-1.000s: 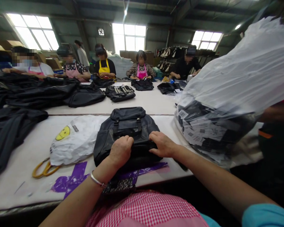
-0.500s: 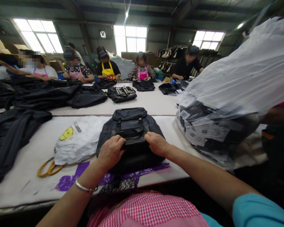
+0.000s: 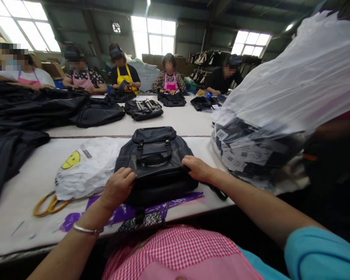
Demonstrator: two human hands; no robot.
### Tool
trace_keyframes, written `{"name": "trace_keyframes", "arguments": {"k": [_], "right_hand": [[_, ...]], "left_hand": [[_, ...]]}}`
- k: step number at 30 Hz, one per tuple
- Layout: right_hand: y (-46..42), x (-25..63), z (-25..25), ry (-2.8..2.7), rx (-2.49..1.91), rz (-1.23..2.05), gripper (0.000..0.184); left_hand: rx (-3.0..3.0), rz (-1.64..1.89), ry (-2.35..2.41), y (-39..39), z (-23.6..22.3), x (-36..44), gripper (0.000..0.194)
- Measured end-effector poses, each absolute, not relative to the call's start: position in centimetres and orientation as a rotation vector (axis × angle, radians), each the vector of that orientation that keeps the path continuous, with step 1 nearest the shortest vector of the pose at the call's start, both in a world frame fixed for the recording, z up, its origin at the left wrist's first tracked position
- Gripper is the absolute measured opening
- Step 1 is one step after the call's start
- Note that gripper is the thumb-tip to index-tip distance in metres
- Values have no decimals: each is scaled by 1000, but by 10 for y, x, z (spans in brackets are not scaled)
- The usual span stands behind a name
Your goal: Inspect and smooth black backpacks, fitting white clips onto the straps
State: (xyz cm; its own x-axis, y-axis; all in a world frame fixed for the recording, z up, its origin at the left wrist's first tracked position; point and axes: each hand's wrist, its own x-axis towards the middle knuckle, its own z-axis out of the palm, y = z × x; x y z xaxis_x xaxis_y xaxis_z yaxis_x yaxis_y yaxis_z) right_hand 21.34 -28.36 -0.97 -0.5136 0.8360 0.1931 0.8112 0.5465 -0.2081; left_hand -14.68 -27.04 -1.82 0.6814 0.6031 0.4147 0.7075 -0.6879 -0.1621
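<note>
My left hand (image 3: 119, 188) and right hand (image 3: 197, 168), fingers curled narrow, pinch the black bag (image 3: 160, 175) at opposite sides, seemingly keeping it even between them; it lies before me on the table (image 3: 189, 121), beside the white bag (image 3: 84, 173).

Tbl (image 3: 26, 171): blk bkpk (image 3: 156, 171), wht bag (image 3: 86, 171), purp tape (image 3: 122, 212).

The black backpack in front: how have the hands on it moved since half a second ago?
The left hand has moved toward the left side of the black backpack and the right hand toward its right side, so they sit wider apart. Neither has visibly let go. The backpack stayed on the table, beside the white smiley-face bag.
</note>
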Motion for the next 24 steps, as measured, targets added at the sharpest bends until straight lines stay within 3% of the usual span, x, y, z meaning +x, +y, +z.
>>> {"name": "trace_keyframes", "arguments": {"k": [5,10,14,16,20,24], "right_hand": [[-275,217,-26,-2604,-1304,-51,23],[-281,229,-37,-2498,-1257,-14,17],[-288,232,-48,-2233,-1356,241,39],[-289,231,-55,-2112,-1459,297,38],[-284,228,-56,-2078,-1525,262,17],[-275,232,-46,-2239,-1463,6,9]], "left_hand": [[-2623,-686,-1125,-274,-28,-162,11],[-2609,-983,-1541,-288,-50,-171,45],[-2529,-1025,-1757,-289,-62,-169,49],[-2552,-1075,-1713,-285,-63,-167,46],[-2621,-1027,-1570,-270,-52,-168,19],[-2583,-777,-1334,-249,-34,-183,18]]}}
